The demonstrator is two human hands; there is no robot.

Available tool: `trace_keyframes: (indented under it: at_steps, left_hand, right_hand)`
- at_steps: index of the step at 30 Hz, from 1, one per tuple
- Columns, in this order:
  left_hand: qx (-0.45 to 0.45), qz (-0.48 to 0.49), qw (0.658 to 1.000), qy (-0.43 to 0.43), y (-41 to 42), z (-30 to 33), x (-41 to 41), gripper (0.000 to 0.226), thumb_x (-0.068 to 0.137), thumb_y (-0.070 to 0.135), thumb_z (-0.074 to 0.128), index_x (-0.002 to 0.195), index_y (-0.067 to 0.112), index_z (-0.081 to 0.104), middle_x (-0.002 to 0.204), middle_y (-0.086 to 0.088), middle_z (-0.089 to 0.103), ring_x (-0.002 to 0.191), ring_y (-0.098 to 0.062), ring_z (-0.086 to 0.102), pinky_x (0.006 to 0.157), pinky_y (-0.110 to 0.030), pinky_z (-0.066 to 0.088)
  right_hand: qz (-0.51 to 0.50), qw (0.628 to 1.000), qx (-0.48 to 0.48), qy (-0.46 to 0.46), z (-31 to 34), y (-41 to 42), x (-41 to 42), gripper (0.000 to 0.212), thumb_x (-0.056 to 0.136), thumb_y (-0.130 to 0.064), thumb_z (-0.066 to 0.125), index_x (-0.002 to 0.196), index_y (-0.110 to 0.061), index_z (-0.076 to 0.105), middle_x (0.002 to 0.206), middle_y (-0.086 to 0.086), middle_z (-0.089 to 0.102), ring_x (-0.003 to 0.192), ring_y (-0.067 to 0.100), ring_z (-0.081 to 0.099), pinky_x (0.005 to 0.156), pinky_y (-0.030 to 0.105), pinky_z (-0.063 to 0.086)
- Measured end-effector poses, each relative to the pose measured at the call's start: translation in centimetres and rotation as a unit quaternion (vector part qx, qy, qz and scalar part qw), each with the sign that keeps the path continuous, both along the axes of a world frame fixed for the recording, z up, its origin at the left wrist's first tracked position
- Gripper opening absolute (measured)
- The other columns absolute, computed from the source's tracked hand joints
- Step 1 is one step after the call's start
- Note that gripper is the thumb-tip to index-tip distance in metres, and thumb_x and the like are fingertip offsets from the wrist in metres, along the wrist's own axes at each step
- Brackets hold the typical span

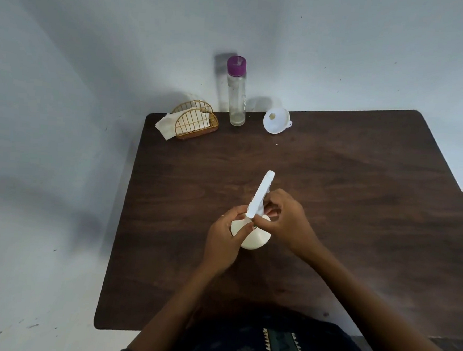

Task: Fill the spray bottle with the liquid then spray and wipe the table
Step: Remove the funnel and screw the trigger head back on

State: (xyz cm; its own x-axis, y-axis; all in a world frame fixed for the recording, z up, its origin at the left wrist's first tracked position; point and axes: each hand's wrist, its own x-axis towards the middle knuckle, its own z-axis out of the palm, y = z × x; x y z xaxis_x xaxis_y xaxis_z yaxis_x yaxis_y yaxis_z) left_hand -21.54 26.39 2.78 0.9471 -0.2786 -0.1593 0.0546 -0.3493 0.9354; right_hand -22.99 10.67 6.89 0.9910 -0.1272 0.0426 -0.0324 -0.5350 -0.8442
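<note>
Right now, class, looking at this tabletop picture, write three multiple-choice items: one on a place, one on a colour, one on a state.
1. Where is the funnel?
A. Right of the clear bottle, at the table's far edge
B. In the napkin holder
C. In the left hand

2. What colour is the clear bottle's cap?
A. Gold
B. Purple
C. White

3. What is happening to the spray bottle?
A. It lies untouched
B. It stands on the floor
C. Both hands hold it

Answers: 1 A, the funnel sits beside the bottle. 2 B, the cap is purple. 3 C, the left hand grips the body and the right hand grips the neck.
</note>
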Motion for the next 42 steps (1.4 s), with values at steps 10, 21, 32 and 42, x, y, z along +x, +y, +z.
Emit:
trace_keyframes:
  at_steps: [10,21,32,42]
  left_hand:
    - [0.006,0.013,1.000,-0.022,0.0,-0.5,-0.5,0.041,0.078,0.052,0.060,0.115,0.036,0.063,0.113,0.013,0.069,0.106,-0.005,0.062,0.084,-0.034,0.054]
    - [0.085,-0.004,0.994,-0.067,0.0,-0.9,-0.3,0.050,0.074,0.063,0.055,0.115,0.037,0.064,0.099,0.027,0.065,0.095,-0.002,0.058,0.079,-0.026,0.048]
    - [0.098,0.007,0.991,-0.089,-0.3,-1.0,-0.4,0.052,0.076,0.056,0.051,0.117,0.028,0.065,0.099,0.030,0.059,0.093,-0.003,0.057,0.077,-0.021,0.046]
    - [0.100,0.011,0.990,-0.100,-0.3,-0.3,-0.8,0.046,0.076,0.067,0.052,0.112,0.041,0.063,0.090,0.041,0.055,0.092,-0.001,0.056,0.077,-0.024,0.046]
  right_hand:
    - [0.001,1.000,0.008,0.028,-1.3,-0.1,-0.5,0.032,0.072,-0.021,0.079,0.097,-0.005,0.067,0.097,-0.002,0.063,0.084,0.009,0.061,0.070,0.015,0.051]
    - [-0.004,0.996,0.072,0.059,-1.0,0.1,-0.6,0.028,0.071,-0.013,0.079,0.097,-0.013,0.069,0.094,-0.008,0.069,0.088,0.005,0.065,0.079,0.024,0.054]
    - [-0.113,0.990,0.089,0.002,-3.2,3.3,-0.8,0.035,0.073,-0.020,0.078,0.097,-0.015,0.054,0.093,-0.004,0.058,0.087,0.009,0.057,0.072,0.017,0.046]
    - [-0.020,0.990,0.130,0.049,-3.0,0.1,-1.6,0.028,0.075,-0.018,0.077,0.100,-0.016,0.066,0.097,-0.013,0.068,0.094,0.003,0.063,0.081,0.022,0.050]
